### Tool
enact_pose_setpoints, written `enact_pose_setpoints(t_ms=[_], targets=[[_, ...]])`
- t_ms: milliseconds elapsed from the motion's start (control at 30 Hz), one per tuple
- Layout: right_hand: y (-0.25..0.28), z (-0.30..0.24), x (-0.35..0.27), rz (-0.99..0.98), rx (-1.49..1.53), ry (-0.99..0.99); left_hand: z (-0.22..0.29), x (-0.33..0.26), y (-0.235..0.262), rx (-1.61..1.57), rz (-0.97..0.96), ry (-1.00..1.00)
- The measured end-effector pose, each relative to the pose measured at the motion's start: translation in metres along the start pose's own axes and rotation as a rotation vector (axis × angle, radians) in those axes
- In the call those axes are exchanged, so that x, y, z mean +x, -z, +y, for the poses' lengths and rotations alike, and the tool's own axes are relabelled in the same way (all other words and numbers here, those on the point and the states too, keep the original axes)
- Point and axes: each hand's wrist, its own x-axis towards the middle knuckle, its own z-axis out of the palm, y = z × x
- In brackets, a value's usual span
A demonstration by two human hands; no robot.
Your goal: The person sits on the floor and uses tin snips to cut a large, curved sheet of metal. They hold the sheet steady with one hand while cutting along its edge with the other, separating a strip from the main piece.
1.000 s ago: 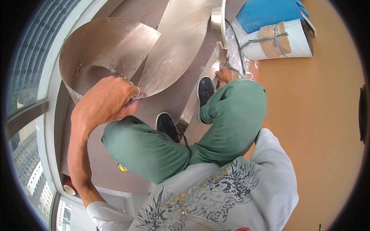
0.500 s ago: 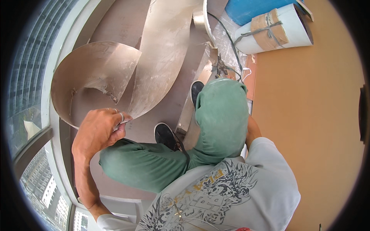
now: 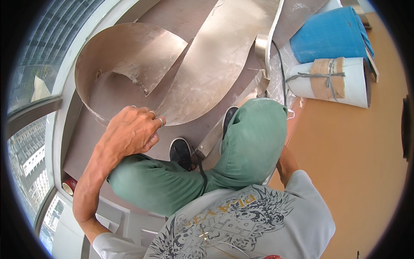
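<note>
My left hand (image 3: 134, 131) is closed on the near edge of a long, curled strip of thin beige-brown sheet (image 3: 224, 56), with rings on its fingers. From that hand the strip loops round on the left, where its torn end (image 3: 133, 75) shows inside the curl, and a broad length sweeps away to the far side. My right forearm (image 3: 287, 166) passes behind my right knee, which hides my right hand and anything it holds. Beyond that knee, a narrower bent piece of the sheet (image 3: 262, 45) stands on edge beside a black cord (image 3: 282, 71).
A white roll (image 3: 353, 88) tied with a dark strip and a blue roll (image 3: 332, 36) lie at the far right, by a large tan board (image 3: 345, 172). Windows (image 3: 32, 93) run along the left. A flat strip (image 3: 211, 140) lies by my shoes. A small red roll (image 3: 69, 185) sits near the window.
My view has shifted, so the sheet and rolls appear farther right. My left hand keeps its hold on the sheet's edge. A dark tool and fingertips beyond my right knee are now hidden.
</note>
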Motion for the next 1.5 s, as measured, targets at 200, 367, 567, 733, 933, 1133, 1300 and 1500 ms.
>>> enact_pose_setpoints(t_ms=[200, 367, 567, 733, 933, 1133, 1300, 1500], targets=[[-0.016, 0.014, 0.014, -0.09, 0.06, -0.058, 0.008, 0.002, 0.0, 0.076, 0.02, 0.081], [-0.044, 0.087, 0.03, -0.387, 0.415, -0.196, 0.019, 0.013, -0.002, 0.088, -0.005, 0.034], [0.027, 0.034, -0.018, -0.87, 1.241, -0.403, 0.031, 0.004, 0.001, 0.114, 0.019, 0.101], [0.055, 0.038, -0.033, -0.682, 1.264, -0.212, 0.035, 0.009, 0.014, 0.168, 0.012, 0.129], [0.092, 0.028, -0.038, -0.778, 1.297, -0.146, 0.032, 0.007, -0.001, 0.201, 0.082, 0.165], [0.09, -0.001, -0.041, -0.512, 1.261, 0.031, 0.028, 0.007, -0.008, 0.194, 0.154, 0.131], [0.125, -0.066, -0.059, -0.535, 1.308, 0.08, 0.029, 0.003, -0.008, 0.196, 0.19, 0.133], [0.125, -0.091, -0.068, -0.566, 1.293, 0.124, 0.029, 0.003, -0.012, 0.217, 0.185, 0.127]])
